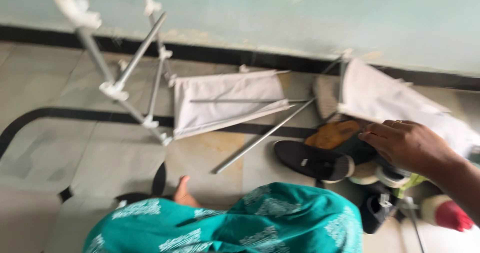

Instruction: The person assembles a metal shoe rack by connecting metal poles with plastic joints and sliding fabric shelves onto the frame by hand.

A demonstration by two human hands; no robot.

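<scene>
Resting half-curled, the right hand (410, 145) touches piled shoes (340, 150), gripping nothing.

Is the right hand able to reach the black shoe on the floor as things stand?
Probably yes: the right hand hovers over the shoe pile beside the black shoe, and nothing visible lies between them.

No packages, signs or screens in view. Only label-like mark: a small white patch on the black slip-on shoe (312, 162) on the floor; too blurred to read.
</scene>
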